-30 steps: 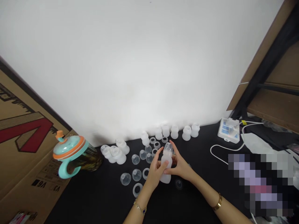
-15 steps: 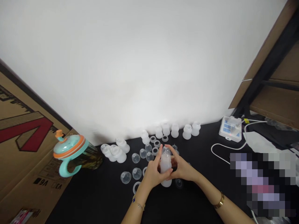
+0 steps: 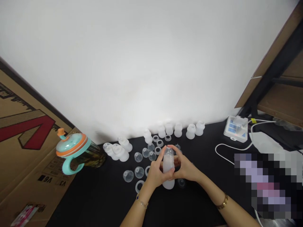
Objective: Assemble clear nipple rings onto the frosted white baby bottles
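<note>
Here | left hand [image 3: 158, 168], right hand [image 3: 186, 167]: gripping one bottle [image 3: 168, 164] | back row: six bottles [image 3: 178, 130]

Left grip [image 3: 156, 171] + right grip [image 3: 187, 167] | fingertips [image 3: 164, 148] closer across clear cap [image 3: 169, 152] — bottle [image 3: 168, 164] straighter (slightly)

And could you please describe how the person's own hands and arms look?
The left hand and right hand are ungloved, with no sleeves in view. A thin gold-coloured bracelet with a dark blue charm circles the left wrist; a wider gold-coloured bangle circles the right.
</note>
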Motion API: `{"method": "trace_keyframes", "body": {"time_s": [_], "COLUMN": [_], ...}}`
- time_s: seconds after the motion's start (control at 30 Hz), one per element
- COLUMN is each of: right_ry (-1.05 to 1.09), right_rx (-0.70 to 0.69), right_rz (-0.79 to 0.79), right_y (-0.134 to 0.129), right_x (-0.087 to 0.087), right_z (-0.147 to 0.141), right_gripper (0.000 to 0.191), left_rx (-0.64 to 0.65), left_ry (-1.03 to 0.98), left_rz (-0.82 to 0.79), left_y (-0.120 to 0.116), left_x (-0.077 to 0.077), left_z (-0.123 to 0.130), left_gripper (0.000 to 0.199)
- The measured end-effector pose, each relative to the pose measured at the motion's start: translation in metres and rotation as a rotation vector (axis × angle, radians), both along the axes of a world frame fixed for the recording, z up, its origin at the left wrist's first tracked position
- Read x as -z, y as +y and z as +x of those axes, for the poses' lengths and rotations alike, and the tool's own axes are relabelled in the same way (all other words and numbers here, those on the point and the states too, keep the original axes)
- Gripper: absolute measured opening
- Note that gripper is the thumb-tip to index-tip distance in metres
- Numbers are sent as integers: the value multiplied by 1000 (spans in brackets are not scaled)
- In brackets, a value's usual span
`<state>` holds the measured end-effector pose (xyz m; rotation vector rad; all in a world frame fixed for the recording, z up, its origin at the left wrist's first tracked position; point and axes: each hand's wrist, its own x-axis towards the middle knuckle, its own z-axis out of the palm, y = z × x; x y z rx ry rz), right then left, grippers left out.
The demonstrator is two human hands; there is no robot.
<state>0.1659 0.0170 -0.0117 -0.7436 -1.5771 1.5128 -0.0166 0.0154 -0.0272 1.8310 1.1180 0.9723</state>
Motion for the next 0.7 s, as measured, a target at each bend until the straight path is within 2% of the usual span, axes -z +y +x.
{"method": "trace_keyframes", "body": {"time_s": [0.27, 0.7], "right_ry": [17, 2], "right_rx": [7, 17], "right_rz": [-28, -36], "right_y": [0, -1], "right_x": [1, 0], "right_z": [-1, 0], "right_gripper": [109, 106], "left_rx": [16, 14], "left_ry": [-84, -111], "left_rz": [-28, -48], "left_y": [1, 0], "left_x": [5, 9], "left_z": [0, 0], "left_gripper": [92, 92]}}
